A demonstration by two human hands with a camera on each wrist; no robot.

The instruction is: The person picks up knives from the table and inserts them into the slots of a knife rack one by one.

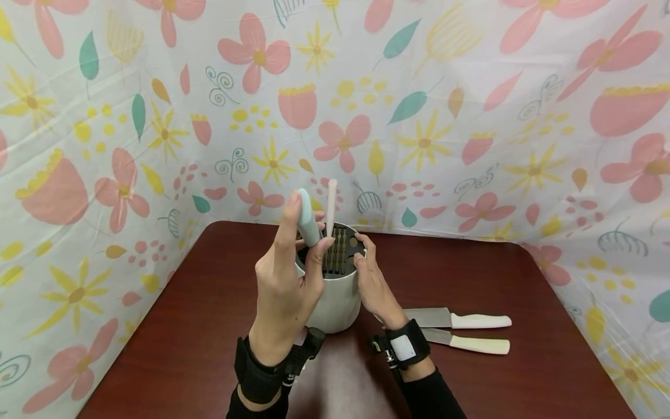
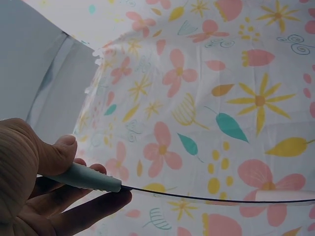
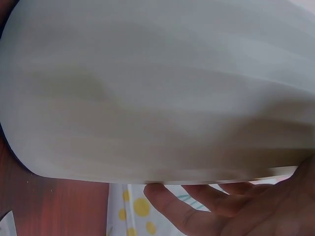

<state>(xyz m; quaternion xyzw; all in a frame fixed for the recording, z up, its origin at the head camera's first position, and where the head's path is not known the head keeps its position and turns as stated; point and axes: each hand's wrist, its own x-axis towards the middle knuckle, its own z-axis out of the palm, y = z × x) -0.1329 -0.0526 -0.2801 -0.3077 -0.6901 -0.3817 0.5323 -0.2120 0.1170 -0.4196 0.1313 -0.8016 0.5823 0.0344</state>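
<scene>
A round white knife block (image 1: 335,299) with a dark slotted top stands on the table. My left hand (image 1: 285,279) holds a knife by its pale blue handle (image 1: 307,218) over the block. In the left wrist view, the knife's blade (image 2: 211,199) shows edge-on as a thin dark line running away from the handle. Fingers and thumb of my right hand (image 1: 374,282) grip the block at its rim; the right wrist view shows its fingers along the white wall. Another knife stands in the slots, its pale pink handle (image 1: 331,203) upright.
To the right of the block, a broad-bladed knife with a white handle (image 1: 480,321) and a smaller knife with a cream handle (image 1: 478,345) lie on the brown table (image 1: 199,326). A flower-print sheet (image 1: 340,87) hangs behind the table and at its sides.
</scene>
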